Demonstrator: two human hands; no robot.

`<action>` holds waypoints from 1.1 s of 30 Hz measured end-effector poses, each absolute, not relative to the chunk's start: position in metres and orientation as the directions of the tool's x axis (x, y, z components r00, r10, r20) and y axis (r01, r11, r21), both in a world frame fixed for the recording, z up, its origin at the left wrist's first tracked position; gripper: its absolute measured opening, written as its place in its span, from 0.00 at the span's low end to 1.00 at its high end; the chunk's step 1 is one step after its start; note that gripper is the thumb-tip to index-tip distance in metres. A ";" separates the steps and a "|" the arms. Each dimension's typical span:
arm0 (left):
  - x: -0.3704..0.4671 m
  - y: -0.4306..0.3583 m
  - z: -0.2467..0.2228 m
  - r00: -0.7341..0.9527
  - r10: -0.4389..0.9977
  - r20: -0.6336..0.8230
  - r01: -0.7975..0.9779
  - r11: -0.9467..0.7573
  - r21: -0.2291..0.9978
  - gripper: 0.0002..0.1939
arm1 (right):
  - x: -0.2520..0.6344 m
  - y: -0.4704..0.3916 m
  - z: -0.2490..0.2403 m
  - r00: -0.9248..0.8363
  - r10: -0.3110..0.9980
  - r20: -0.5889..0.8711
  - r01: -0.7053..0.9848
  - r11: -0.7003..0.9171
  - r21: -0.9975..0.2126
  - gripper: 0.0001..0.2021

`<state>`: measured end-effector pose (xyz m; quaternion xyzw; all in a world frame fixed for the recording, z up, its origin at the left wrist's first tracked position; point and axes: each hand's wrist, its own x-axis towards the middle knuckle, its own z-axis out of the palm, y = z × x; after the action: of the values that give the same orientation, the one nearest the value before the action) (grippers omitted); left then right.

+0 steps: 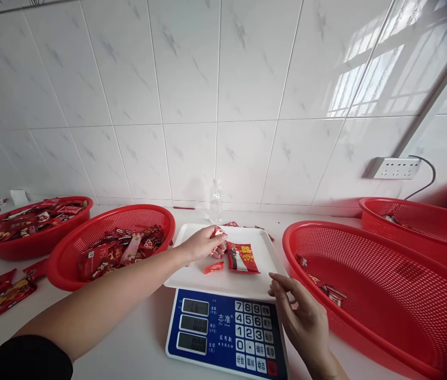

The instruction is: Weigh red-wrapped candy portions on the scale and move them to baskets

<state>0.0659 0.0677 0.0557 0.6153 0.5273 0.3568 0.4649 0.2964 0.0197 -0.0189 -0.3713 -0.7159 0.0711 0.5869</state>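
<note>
My left hand (203, 244) reaches over the white weighing tray (192, 276), its fingers closed round a small red-and-white snack packet (219, 232). Beside it on the tray lie a larger red snack packet (243, 257) with yellow lettering and a small orange-red wrapped piece (214, 267). My right hand (301, 316) hovers by the tray's front right corner, loosely curled, with nothing visible in it. Under the tray stands the blue electronic scale (225, 332), its keypad and displays facing me.
To the left, two red baskets, one nearer (63, 272) and one farther (5, 253), hold red packets; loose packets (11, 293) lie in front. A large red basket (366, 301) with a few small pieces stands right, another (425, 232) behind it. A clear bottle (216, 200) stands behind the tray.
</note>
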 end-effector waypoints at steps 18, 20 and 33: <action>0.054 0.036 0.052 0.496 0.868 -0.031 0.782 -0.430 0.451 0.37 | 0.296 0.017 -0.015 -0.040 0.658 0.752 0.433 0.689 -0.581 0.09; 0.056 0.038 0.053 0.518 0.853 -0.064 0.784 -0.443 0.435 0.40 | 0.296 0.017 -0.015 -0.041 0.659 0.751 0.437 0.688 -0.580 0.09; 0.060 0.057 0.049 0.504 0.856 -0.115 0.782 -0.395 0.483 0.41 | 0.298 0.018 -0.021 -0.034 0.671 0.741 0.465 0.667 -0.583 0.10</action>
<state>0.0603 0.0574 0.0486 0.8318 0.4922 0.0759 0.2452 0.2985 0.0180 -0.0209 -0.3982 -0.7133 0.0904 0.5696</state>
